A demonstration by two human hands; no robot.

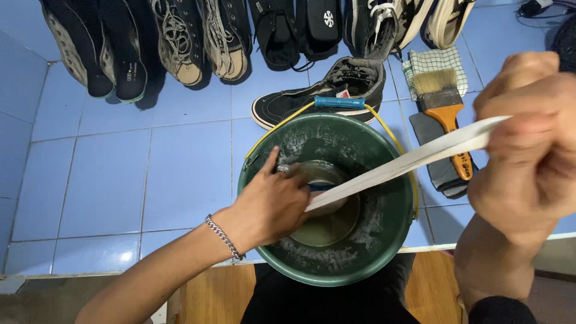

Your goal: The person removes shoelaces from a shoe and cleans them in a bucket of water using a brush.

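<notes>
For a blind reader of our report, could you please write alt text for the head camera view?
Seen from above, a person's left hand reaches into a green bucket of soapy water while the right hand pulls a long white shoelace taut from it. Behind, on blue tiles, lie a black sneaker, a row of shoes and a paintbrush.

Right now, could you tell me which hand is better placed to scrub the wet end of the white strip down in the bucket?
Left. The left hand is already inside the green bucket at the strip's lower end; the right hand holds the white strip taut, high above the rim.
</notes>
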